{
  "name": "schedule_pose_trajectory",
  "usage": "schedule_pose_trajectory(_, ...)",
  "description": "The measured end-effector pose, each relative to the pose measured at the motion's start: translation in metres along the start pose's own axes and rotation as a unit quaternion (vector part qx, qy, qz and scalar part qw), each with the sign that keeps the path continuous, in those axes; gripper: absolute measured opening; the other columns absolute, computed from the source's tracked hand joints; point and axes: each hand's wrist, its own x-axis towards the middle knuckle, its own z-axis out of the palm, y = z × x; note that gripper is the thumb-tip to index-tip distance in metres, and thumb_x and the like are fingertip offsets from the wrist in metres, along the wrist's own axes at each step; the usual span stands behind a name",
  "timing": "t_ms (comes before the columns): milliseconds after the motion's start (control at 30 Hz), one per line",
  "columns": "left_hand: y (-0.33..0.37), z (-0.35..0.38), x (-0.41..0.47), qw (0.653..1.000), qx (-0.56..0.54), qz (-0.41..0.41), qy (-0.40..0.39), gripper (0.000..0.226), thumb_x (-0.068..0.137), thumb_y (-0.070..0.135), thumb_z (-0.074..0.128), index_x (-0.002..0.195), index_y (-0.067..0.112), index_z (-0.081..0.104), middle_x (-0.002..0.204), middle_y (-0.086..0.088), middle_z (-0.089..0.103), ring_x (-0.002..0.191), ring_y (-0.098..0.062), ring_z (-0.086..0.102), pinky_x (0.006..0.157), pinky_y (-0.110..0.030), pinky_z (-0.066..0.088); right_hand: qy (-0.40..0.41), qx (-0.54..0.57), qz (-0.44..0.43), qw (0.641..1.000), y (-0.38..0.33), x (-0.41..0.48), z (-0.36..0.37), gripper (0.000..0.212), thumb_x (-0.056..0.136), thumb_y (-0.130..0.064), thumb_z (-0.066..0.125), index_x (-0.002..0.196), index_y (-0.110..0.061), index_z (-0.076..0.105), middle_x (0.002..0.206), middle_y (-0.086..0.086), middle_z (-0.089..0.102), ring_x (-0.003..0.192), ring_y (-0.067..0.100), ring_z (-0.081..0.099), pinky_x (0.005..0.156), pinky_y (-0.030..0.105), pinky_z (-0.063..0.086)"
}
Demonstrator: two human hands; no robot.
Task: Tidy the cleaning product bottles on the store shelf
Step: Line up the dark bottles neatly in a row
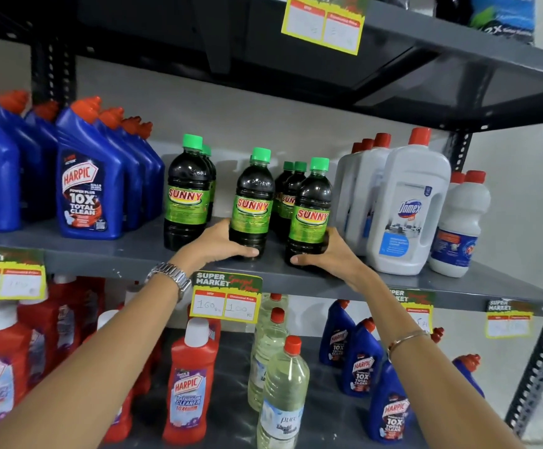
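Several dark Sunny bottles with green caps stand on the middle grey shelf. My left hand grips the base of the middle Sunny bottle. Around the base of the right Sunny bottle, close to the shelf's front edge, my right hand is wrapped. Another Sunny bottle stands free to the left, with more behind it. Further Sunny bottles stand behind the two held ones.
Blue Harpic bottles fill the shelf's left part. White Domex bottles with red caps stand at the right. Below are red Harpic bottles, clear bottles and blue Harpic bottles. Yellow price tags hang from the edges.
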Motion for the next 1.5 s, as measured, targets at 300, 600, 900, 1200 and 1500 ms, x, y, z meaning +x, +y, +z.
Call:
schedule_pose_trajectory(300,0.004,0.019,0.017,0.999,-0.017,0.002,0.043,0.084,0.065,0.031,0.083,0.135,0.015,0.039,0.136,-0.007,0.050,0.124,-0.022,0.045,0.098,-0.029,0.035,-0.003,0.022,0.019,1.000,0.006,0.020,-0.003,0.098,0.051,-0.030,0.089,0.133,-0.015,0.037,0.128,0.001,0.055,0.119,0.018,0.051,0.106,0.039,0.040)
schedule_pose_trajectory(600,-0.004,0.019,0.015,0.997,-0.041,0.009,0.064,0.081,0.064,0.031,0.084,0.132,0.017,0.042,0.132,-0.004,0.053,0.119,-0.020,0.048,0.095,-0.028,0.036,0.009,0.050,0.021,0.998,0.015,0.028,-0.005,0.102,0.044,-0.031,0.089,0.133,-0.016,0.042,0.127,0.002,0.058,0.118,0.020,0.053,0.105,0.038,0.041)
schedule_pose_trajectory(900,-0.005,0.018,0.015,0.997,-0.034,0.012,0.064,0.078,0.064,0.032,0.083,0.129,0.016,0.044,0.130,-0.005,0.054,0.117,-0.020,0.049,0.098,-0.030,0.038,0.012,0.062,0.010,0.998,0.023,0.033,-0.005,0.087,0.055,-0.018,0.087,0.129,-0.013,0.041,0.122,0.004,0.059,0.114,0.020,0.055,0.101,0.033,0.042)
schedule_pose_trajectory(1200,-0.004,0.019,0.013,0.997,-0.033,0.021,0.071,0.075,0.066,0.030,0.083,0.129,0.014,0.044,0.130,-0.006,0.054,0.117,-0.020,0.049,0.094,-0.027,0.036,0.011,0.072,0.002,0.997,0.027,0.036,-0.005,0.087,0.056,-0.015,0.087,0.129,-0.013,0.040,0.123,0.005,0.059,0.114,0.020,0.055,0.098,0.032,0.043)
schedule_pose_trajectory(1500,-0.007,0.017,0.016,0.997,-0.038,0.015,0.067,0.079,0.064,0.031,0.084,0.130,0.015,0.043,0.131,-0.006,0.053,0.118,-0.021,0.048,0.096,-0.029,0.036,0.015,0.068,0.003,0.998,0.029,0.038,-0.004,0.088,0.053,-0.018,0.087,0.127,-0.014,0.040,0.121,0.004,0.059,0.113,0.021,0.055,0.100,0.034,0.043)
